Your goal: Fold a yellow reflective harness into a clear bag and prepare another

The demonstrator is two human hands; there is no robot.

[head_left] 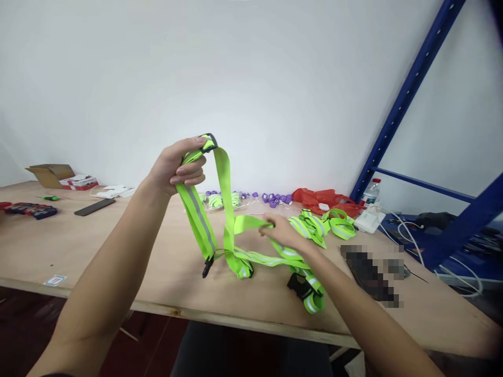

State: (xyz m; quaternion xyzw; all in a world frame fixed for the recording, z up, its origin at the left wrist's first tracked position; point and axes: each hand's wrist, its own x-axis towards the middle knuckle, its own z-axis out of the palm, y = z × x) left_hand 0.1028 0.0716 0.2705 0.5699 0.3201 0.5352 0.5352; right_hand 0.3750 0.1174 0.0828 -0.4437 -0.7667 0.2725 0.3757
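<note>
My left hand (183, 165) is raised above the table and closed round a neon-green reflective strap (202, 222), by its black slider buckle (209, 142). From there the webbing hangs down in loops. A black clip (208, 266) dangles at the lower end of one loop. Lower and to the right, my right hand (283, 230) pinches another stretch of the same green webbing, pulled out sideways. Below my right forearm, a black side-release buckle (301, 286) lies on the table with more strap. Several other green straps (324, 225) are heaped just beyond my right hand.
Purple caps (277, 199) and a red plastic bag (324, 198) lie along the wall. A water bottle (371, 192) and white adapter (369, 220) stand by the blue rack (401, 94). An open carton (49, 175) and a dark flat bar (94, 207) are on the left.
</note>
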